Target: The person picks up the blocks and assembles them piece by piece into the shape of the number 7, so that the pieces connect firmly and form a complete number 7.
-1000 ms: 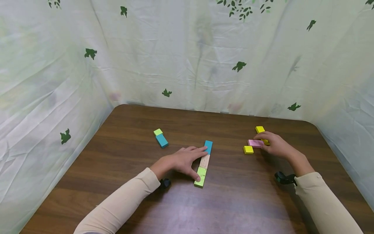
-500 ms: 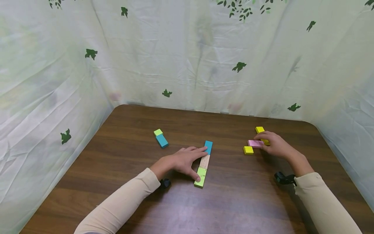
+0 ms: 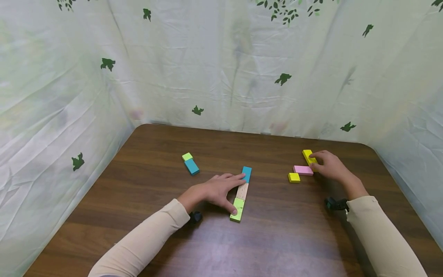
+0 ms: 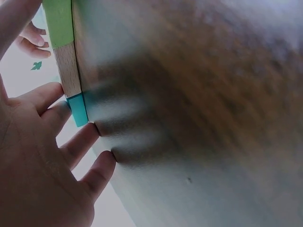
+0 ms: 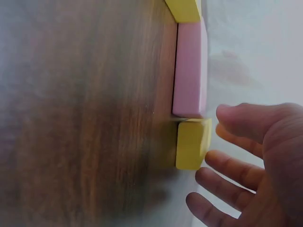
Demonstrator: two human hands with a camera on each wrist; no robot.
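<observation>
In the head view, my left hand (image 3: 214,189) lies over a straight row of blocks with its fingers spread. Its thumb touches the lime green block (image 3: 240,206) at the near end, and fingertips reach the blue block (image 3: 247,172) at the far end. A bare wood block (image 3: 242,191) sits between these two. My right hand (image 3: 330,166) is at the long yellow block (image 3: 306,154), its fingers loosely bent above it. The right wrist view has the thumb apart from that block's end. A pink block (image 3: 302,170) and a small yellow block (image 3: 294,177) lie beside it.
On the left of the brown wooden table (image 3: 138,184), a small green block (image 3: 187,156) touches a blue block (image 3: 192,167). A pale curtain (image 3: 221,69) with leaf prints hangs behind the table's far edge and along both sides.
My right hand has shifted back and slightly to the right, from over the pink block's end to the long yellow block. The pink block's right end now shows. My left hand stays put.
</observation>
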